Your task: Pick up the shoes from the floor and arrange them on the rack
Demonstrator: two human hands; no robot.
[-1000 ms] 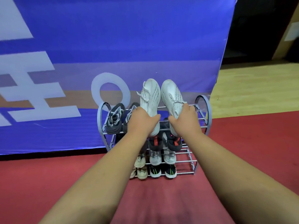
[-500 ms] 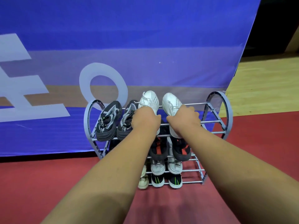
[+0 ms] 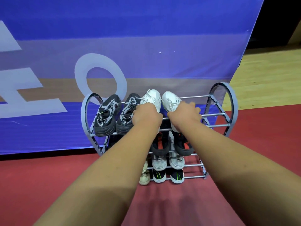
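A grey metal shoe rack (image 3: 228,101) stands on the red floor against a blue banner. My left hand (image 3: 146,116) grips one white sneaker (image 3: 152,97) and my right hand (image 3: 185,114) grips the other white sneaker (image 3: 169,99). Both lie toe-up on the rack's top tier, side by side. Left of them on the same tier sits a black-and-grey pair (image 3: 108,115). My hands and forearms hide the sneakers' heels.
Lower tiers hold black-and-red shoes (image 3: 184,145), white shoes (image 3: 176,160), black-and-green shoes (image 3: 177,176) and a cream shoe (image 3: 145,176). The top tier's right part (image 3: 213,115) shows bare bars. The blue banner (image 3: 146,46) rises close behind; wooden floor (image 3: 268,75) lies to the right.
Both hands have lowered the white sneakers from above the rack onto its top tier. The camera has moved closer to the rack.
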